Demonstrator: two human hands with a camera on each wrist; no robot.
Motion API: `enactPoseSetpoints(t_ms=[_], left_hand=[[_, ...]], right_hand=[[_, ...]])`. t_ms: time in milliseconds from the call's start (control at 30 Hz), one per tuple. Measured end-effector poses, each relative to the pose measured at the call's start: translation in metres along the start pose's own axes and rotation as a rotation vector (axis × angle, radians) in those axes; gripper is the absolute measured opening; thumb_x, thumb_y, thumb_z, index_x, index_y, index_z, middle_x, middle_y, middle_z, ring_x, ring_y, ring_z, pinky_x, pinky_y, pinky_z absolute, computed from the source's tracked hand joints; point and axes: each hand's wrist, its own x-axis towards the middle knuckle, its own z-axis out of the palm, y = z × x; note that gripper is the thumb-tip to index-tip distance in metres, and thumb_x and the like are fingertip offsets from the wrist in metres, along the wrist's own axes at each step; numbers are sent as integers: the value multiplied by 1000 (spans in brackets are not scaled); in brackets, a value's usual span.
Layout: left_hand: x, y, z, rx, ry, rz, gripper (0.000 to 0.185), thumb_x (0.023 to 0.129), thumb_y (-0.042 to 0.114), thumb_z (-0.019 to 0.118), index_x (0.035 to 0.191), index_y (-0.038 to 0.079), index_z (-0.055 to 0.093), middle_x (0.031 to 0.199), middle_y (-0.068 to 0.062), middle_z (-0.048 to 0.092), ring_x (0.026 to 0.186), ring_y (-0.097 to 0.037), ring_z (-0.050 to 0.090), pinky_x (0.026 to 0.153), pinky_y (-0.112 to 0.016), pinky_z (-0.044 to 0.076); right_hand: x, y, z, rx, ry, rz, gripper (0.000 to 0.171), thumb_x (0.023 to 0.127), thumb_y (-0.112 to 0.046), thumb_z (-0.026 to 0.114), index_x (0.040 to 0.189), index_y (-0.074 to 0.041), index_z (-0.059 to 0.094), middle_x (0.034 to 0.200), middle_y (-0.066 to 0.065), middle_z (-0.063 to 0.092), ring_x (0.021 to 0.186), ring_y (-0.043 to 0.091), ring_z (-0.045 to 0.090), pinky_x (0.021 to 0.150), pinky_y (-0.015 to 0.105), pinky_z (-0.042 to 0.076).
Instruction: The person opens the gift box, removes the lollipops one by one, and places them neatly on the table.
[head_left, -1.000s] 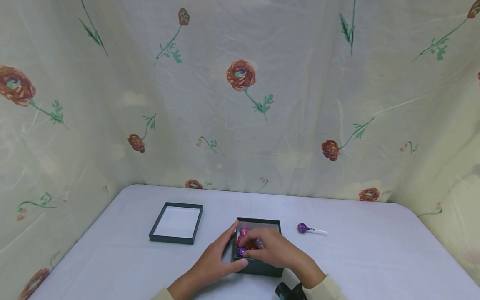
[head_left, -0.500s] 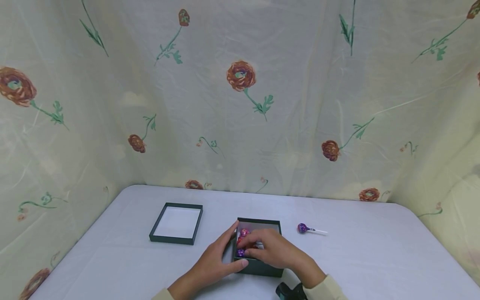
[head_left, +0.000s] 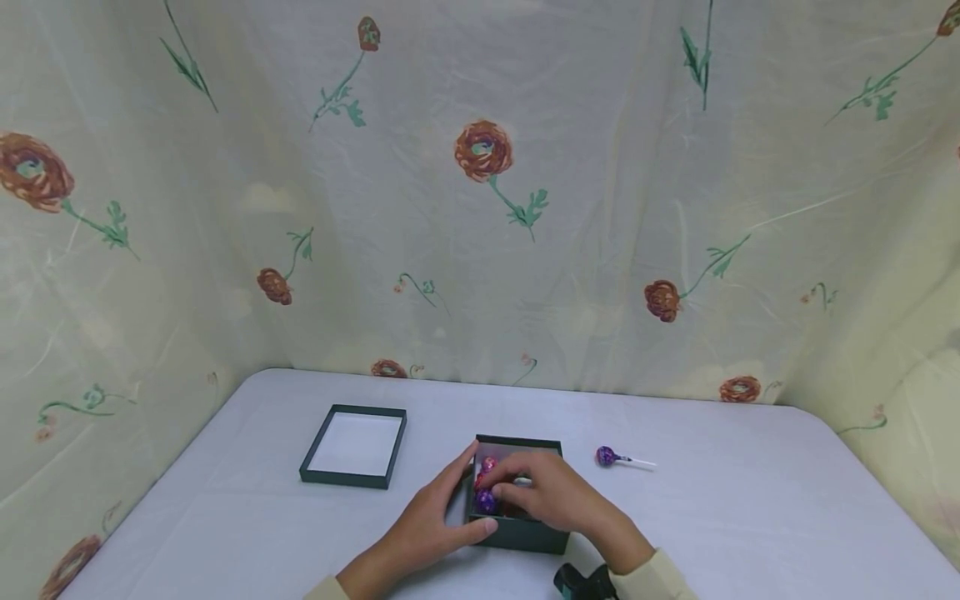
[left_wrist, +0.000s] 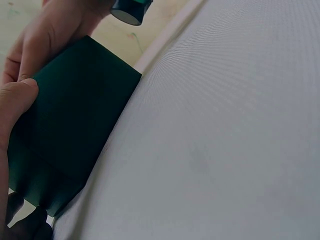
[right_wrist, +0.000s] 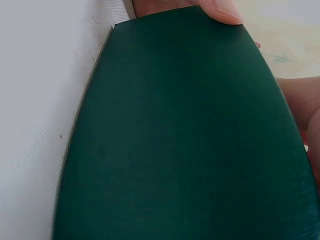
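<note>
Holding the dark green box (head_left: 517,533) near the front edge of the table (head_left: 750,500), a little right of its middle, we grip it from both sides. Our left hand (head_left: 435,521) clasps the box's left wall, thumb pressed on the near-left corner and fingers straight along the side. Our right hand (head_left: 551,496) reaches over the open top, fingers curled down among the lollipops (head_left: 486,500) inside; whether it pinches one we cannot tell. Those wrapped heads, purple and red, are bunched at the box's left side. The box sits square to us, its long axis running from the front edge toward the back edge. In the left wrist view the outer wall (left_wrist: 70,140) fills the left part of the frame, with the thumb on it.

Right of the box, apart from it, a single purple lollipop (head_left: 606,456) lies with its stick pointing toward the right edge. Toward the left edge lies the box lid (head_left: 354,446), its white inside up. A flowered cloth (head_left: 480,208) hangs behind the table.
</note>
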Motion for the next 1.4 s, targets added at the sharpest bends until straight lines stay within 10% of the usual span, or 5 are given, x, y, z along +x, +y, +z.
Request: enactPoseSetpoints(t_ms=[1400], left_hand=[[1,3,0,-10,-15,-43,91,80,58,68,153,40,17,156,-4,29,142,-33,27,108,-64,25]], right_hand=[[-12,7,-33,71,289,124,16,93,-16,64,104,-11,74,100,3,71,86,12,69,77,30,57]])
